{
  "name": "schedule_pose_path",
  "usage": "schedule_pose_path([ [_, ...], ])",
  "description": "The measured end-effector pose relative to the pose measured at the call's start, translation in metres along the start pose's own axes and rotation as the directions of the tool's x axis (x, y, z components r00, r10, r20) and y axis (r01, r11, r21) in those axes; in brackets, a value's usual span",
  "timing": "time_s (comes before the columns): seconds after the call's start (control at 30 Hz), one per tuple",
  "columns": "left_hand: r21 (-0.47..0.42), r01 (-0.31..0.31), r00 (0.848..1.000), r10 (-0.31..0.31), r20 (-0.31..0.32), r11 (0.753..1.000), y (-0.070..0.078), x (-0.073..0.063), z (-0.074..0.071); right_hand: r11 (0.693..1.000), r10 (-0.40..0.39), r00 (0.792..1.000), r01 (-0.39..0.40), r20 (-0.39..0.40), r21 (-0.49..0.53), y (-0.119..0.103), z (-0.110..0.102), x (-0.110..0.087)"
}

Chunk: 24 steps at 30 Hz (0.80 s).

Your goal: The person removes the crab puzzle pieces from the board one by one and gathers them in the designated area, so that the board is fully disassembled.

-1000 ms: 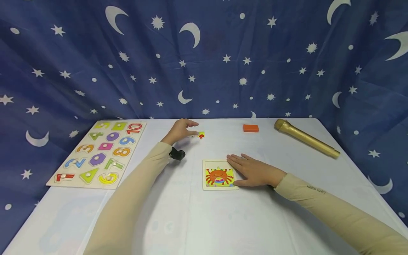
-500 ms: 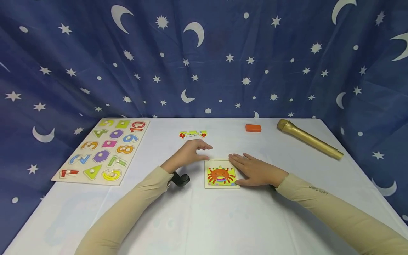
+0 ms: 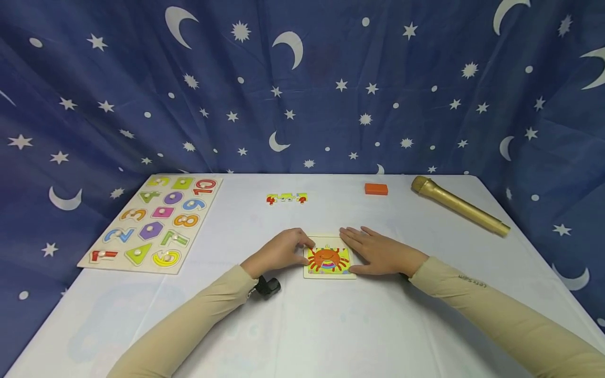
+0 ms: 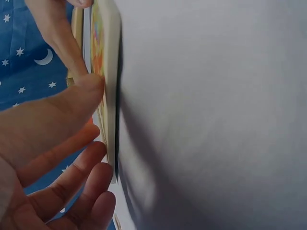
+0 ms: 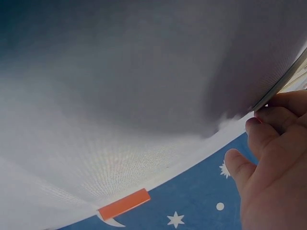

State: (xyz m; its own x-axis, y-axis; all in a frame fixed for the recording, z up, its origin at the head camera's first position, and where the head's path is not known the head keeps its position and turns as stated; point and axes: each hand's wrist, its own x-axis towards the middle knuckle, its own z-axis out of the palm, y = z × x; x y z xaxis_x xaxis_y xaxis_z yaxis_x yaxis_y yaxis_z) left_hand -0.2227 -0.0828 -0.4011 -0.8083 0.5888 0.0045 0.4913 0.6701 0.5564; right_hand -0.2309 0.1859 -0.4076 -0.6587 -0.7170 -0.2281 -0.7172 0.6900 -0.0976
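A small crab jigsaw puzzle (image 3: 327, 261) in a pale square frame lies flat on the white table, with a bare strip along its far side. My left hand (image 3: 280, 251) is at the frame's left edge; in the left wrist view its thumb (image 4: 88, 88) touches the puzzle's face while the loosely bent fingers lie along the edge. On the opposite side my right hand (image 3: 378, 253) rests with fingers extended over the right edge. Beyond the left hand, several loose jigsaw pieces (image 3: 287, 198) with red claws lie in a row.
On the left lies a number-and-shape peg board (image 3: 151, 229). Toward the back are an orange block (image 3: 376, 189) and, right of it, a gold microphone (image 3: 460, 206). A blue star-and-moon curtain (image 3: 321, 89) stands behind the white table (image 3: 359, 331).
My left hand has come back from the loose pieces toward me and reached the puzzle's left edge. The row of pieces is now uncovered. My right hand stays at the puzzle.
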Motion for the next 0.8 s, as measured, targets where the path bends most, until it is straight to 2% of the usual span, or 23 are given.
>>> schedule_pose_path([
  [0.33, 0.020, 0.000, 1.000, 0.000, 0.017, 1.000, -0.003, 0.007, 0.006, 1.000, 0.003, 1.000, -0.003, 0.003, 0.028, -0.001, -0.001, 0.000],
  [0.67, 0.025, 0.066, 0.997, -0.067, 0.042, 0.998, 0.003, 0.011, 0.003, 1.000, 0.005, 1.000, -0.005, 0.002, 0.027, -0.001, -0.002, 0.000],
  [0.8, 0.022, 0.071, 0.996, -0.072, 0.053, 0.997, 0.005, 0.012, 0.003, 1.000, 0.004, 1.000, -0.004, -0.001, 0.017, -0.001, -0.001, -0.001],
])
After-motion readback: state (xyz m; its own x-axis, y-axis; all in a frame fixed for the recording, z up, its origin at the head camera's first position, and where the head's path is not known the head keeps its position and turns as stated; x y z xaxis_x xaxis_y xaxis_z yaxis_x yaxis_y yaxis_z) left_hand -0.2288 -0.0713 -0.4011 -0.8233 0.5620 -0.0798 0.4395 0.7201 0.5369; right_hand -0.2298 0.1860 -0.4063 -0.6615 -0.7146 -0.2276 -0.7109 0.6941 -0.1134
